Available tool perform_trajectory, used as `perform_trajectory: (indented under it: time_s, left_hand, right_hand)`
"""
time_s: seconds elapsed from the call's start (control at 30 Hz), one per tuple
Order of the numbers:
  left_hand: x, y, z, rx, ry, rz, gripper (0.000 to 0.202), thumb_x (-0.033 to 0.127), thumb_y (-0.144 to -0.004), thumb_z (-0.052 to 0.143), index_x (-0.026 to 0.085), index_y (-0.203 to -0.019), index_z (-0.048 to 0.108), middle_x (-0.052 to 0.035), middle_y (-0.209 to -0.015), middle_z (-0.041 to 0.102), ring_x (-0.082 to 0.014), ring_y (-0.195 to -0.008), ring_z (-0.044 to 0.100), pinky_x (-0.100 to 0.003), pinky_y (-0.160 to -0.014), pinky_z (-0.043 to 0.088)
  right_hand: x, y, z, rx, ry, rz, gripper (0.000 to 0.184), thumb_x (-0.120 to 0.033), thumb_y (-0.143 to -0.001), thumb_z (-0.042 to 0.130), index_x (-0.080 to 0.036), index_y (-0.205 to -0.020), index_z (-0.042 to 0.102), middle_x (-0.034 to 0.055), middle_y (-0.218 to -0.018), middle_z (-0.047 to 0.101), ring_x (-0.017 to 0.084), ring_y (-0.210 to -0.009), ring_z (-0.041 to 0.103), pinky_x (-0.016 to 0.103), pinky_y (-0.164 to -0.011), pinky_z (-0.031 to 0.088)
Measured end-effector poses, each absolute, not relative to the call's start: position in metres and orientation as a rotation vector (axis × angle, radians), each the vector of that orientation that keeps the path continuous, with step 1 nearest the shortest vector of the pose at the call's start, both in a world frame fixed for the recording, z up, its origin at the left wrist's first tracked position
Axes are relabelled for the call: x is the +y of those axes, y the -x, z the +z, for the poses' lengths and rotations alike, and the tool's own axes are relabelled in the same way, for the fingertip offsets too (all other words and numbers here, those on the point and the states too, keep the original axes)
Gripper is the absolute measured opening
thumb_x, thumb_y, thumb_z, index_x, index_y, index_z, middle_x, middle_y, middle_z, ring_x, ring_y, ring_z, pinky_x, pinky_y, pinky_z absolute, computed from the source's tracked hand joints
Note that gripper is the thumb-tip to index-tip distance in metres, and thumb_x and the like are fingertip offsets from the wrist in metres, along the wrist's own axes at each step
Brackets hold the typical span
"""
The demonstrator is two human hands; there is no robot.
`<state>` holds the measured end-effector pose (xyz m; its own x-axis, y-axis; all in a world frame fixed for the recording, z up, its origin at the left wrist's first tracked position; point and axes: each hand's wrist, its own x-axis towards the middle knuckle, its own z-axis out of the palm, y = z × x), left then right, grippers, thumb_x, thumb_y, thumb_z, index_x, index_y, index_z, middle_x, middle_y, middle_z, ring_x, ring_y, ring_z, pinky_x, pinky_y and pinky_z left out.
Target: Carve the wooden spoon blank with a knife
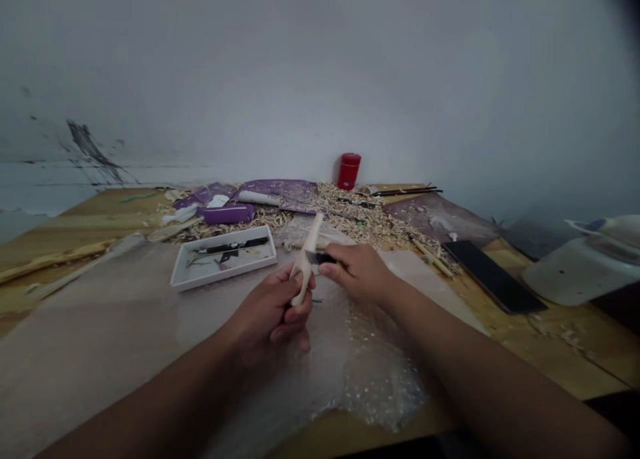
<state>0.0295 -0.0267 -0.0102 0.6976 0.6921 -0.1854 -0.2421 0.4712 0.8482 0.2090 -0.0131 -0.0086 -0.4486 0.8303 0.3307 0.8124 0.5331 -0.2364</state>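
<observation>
My left hand (pixel 273 312) is closed around the lower end of a pale carved wooden piece (pixel 307 255), which stands tilted up and away from me. My right hand (pixel 357 269) is closed on a small knife (pixel 320 258), its short blade laid against the side of the wooden piece near the middle. Both hands work above a sheet of bubble wrap (pixel 370 372) dotted with fine shavings, on a wooden table (pixel 555 352).
A white tray (pixel 223 272) with dark tools lies left of the hands. Behind it are a purple case (pixel 226 213), a heap of wood shavings (pixel 350 212), a red can (pixel 349 171) and thin sticks. A black slab (pixel 493 275) and a white container (pixel 580 265) sit right.
</observation>
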Motion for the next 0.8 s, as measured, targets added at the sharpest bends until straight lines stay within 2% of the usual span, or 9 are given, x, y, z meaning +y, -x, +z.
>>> perform_trajectory:
  time_s: [0.5,0.8]
  left_hand:
    - [-0.0263,-0.0285,-0.0096,0.566,-0.9,0.634,0.015,0.032,-0.082,0.039,0.019,-0.075,0.041,0.0115,-0.04,0.033,0.0001,-0.025,0.017,-0.022,-0.037,0.045]
    - [-0.0304,-0.0282,-0.0071,0.516,-0.894,0.613,0.016,0.029,-0.085,0.033,0.02,-0.075,0.04,0.0111,-0.04,0.031,0.0,-0.024,0.016,-0.021,-0.036,0.045]
  right_hand:
    - [-0.0146,-0.208,-0.0067,-2.446,1.257,0.041,0.048,-0.054,-0.084,0.023,-0.017,-0.075,0.052,-0.0002,-0.063,0.052,0.011,-0.058,0.046,0.021,-0.051,0.022]
    - [-0.015,-0.2088,-0.008,-2.415,1.217,0.064,0.05,-0.055,-0.084,0.02,-0.017,-0.075,0.051,-0.0002,-0.064,0.052,0.01,-0.056,0.045,0.021,-0.051,0.023]
